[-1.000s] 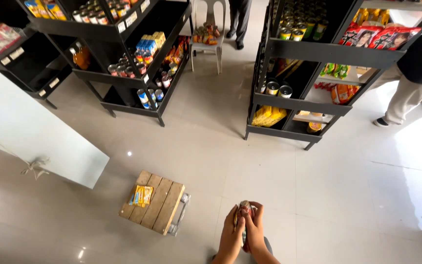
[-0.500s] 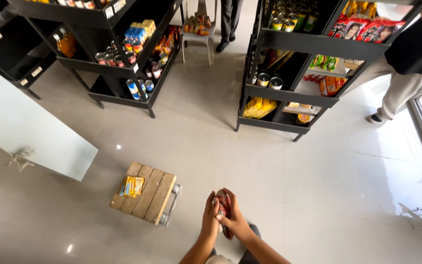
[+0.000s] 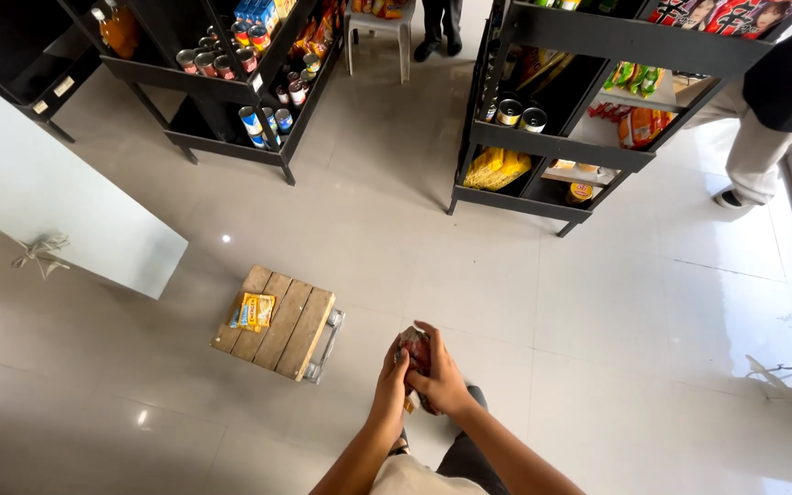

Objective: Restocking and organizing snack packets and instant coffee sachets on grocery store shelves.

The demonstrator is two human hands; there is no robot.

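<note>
- Tiled floor [image 3: 543, 302] – pale, glossy, carrying everything below
- Left rack [image 3: 222, 92] at the floor's far left: black shelves with cans and bottles
- Right rack [image 3: 588, 101] at the far right: tins, yellow bags and red packs on its shelves
- White panel [image 3: 38, 202] slanting in along the floor's left edge, a knotted cord at its foot
- Another person [image 3: 772, 101] by the right edge, in a dark top and light trousers, one shoe on the tiles
- White stool [image 3: 379, 27] at the far edge between the racks, a second person's feet just behind it
- Crate [image 3: 275, 323], wooden and slatted, on the floor near its near edge, left of the hands
- Yellow pack [image 3: 253, 312] lying flat on the crate's left slats
- Left hand [image 3: 390, 378] and right hand [image 3: 438, 376] – pressed together, both wrapped round the packet
- Packet [image 3: 414, 348], small, reddish and crumpled, held between the two hands above the floor, just right of the crate; its kind cannot be told
</note>
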